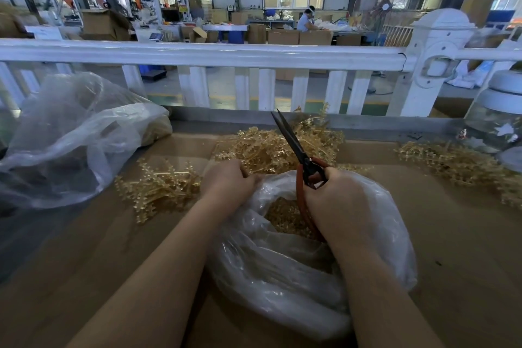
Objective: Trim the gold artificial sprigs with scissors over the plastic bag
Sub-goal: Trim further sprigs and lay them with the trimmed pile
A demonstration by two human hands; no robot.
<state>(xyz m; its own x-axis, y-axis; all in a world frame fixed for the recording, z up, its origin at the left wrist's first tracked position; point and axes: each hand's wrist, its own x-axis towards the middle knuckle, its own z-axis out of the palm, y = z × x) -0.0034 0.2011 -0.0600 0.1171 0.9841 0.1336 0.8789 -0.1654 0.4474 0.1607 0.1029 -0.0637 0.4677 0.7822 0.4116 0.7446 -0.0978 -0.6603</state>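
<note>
Left hand (230,179) is curled at the edge of the sprigs (271,147), its fingertips hidden, so whether that grip really clasps a sprig I cannot tell. Right hand (337,195) grips the red handles of the scissors (299,150), blades slightly parted, tips up above the pile. The bag (282,268) lies open on the desk (466,248) under both wrists, gold trimmings inside, partly screened by plastic.

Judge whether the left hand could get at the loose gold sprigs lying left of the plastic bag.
Probably yes: the left hand sits just beside that pile of gold sprigs, with only bare cardboard between them, though its fingers now grip other sprigs.
</note>
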